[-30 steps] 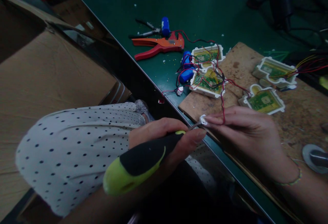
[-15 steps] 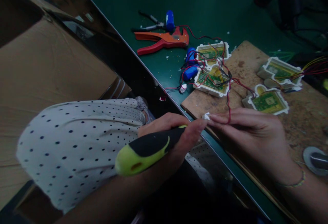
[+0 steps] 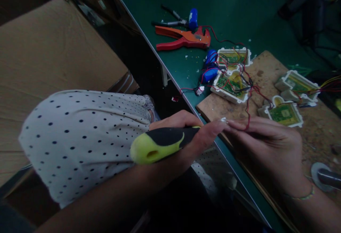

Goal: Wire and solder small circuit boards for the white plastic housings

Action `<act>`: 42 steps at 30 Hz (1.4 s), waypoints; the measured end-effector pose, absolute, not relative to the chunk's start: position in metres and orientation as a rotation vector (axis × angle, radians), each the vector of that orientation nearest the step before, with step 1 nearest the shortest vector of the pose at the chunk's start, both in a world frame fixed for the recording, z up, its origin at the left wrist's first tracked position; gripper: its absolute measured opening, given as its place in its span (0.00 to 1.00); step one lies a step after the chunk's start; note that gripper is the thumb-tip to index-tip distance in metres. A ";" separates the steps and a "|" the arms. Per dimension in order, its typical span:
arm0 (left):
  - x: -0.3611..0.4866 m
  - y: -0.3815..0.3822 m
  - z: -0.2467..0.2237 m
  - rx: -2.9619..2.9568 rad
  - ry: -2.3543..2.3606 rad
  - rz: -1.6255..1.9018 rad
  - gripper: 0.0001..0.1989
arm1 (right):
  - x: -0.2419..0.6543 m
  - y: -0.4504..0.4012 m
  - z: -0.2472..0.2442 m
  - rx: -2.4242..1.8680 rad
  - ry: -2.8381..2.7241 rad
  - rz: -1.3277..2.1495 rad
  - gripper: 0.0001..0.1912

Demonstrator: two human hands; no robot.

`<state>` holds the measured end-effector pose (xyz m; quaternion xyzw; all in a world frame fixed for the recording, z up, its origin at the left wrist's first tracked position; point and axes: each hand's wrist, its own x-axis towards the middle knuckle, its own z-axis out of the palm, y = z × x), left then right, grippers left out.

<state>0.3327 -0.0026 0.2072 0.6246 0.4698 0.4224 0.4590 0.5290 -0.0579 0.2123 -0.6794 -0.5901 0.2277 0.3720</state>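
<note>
My left hand [image 3: 183,140] is wrapped round a screwdriver-like handle [image 3: 157,146], yellow-green and black, whose far end is hidden. Its thumb tip touches a small white connector [image 3: 223,120]. My right hand [image 3: 269,140] pinches that connector from the other side, and a red and black wire pair [image 3: 248,110] runs up from its fingers. Beyond the hands, two white housings with green circuit boards [image 3: 230,86] lie close together, joined by tangled wires. Blue cylinders [image 3: 210,75] lie beside them. Another white connector [image 3: 199,90] rests near the table edge.
Orange-red wire strippers [image 3: 183,38] and dark-handled pliers [image 3: 170,22] lie on the green table [image 3: 226,12]. More board housings [image 3: 285,114] sit on a brown board [image 3: 221,107]. A solder-like spool [image 3: 319,176] is at right. A cardboard box [image 3: 61,48] stands at left.
The view has shifted, so the table items appear farther right. Both hands keep their holds and stay together at the white connector; the handle lies slightly flatter.
</note>
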 end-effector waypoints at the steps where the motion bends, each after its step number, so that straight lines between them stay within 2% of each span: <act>1: 0.332 -0.003 0.210 1.544 1.180 1.051 0.17 | 0.529 -0.058 0.212 -1.735 -1.530 0.575 0.12; 7: 0.334 -0.002 0.215 1.675 1.150 1.036 0.14 | 0.533 -0.061 0.209 -1.701 -1.635 0.476 0.17; 13: 0.338 0.000 0.210 1.712 1.130 1.068 0.16 | 0.532 -0.060 0.209 -1.663 -1.684 0.397 0.14; 20: 0.343 0.000 0.201 1.670 1.065 1.145 0.09 | 0.531 -0.059 0.209 -1.693 -1.692 0.398 0.15; 24: 0.338 0.001 0.200 1.655 1.077 1.112 0.11 | 0.531 -0.061 0.210 -1.710 -1.681 0.398 0.15; 29: 0.332 0.001 0.208 1.638 1.167 1.113 0.18 | 0.530 -0.061 0.209 -1.732 -1.662 0.381 0.17; 36: 0.340 -0.002 0.214 1.705 1.142 1.122 0.10 | 0.528 -0.060 0.212 -1.745 -1.660 0.366 0.16; 42: 0.343 -0.001 0.207 1.759 1.127 1.091 0.10 | 0.530 -0.064 0.211 -1.752 -1.669 0.364 0.16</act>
